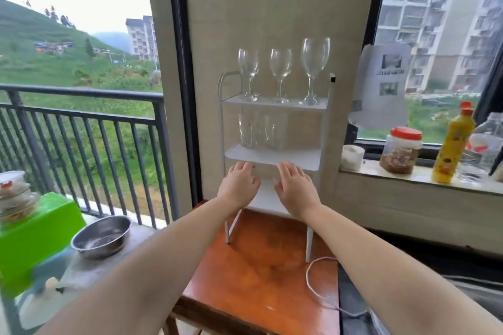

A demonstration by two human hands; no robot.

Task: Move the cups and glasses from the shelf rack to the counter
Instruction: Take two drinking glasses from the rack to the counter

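A white shelf rack (324, 122) stands on a brown wooden counter (261, 275) against the wall. Three clear wine glasses stand upright on its top shelf: a left one (248, 68), a middle one (281, 68) and a taller right one (315, 62). On the middle shelf, at its left, clear tumblers (262, 130) stand close together. My left hand (239, 185) and my right hand (295, 189) reach forward side by side, palms down, fingers apart, just below the front edge of the middle shelf. Neither hand holds anything.
A white cord (313, 280) lies on the counter's right part. A steel bowl (102, 236), a green box (35, 236) and stacked bowls (16, 198) sit to the left. The right window sill carries a white cup (352, 158), a red-lidded jar (401, 151) and a yellow bottle (453, 144).
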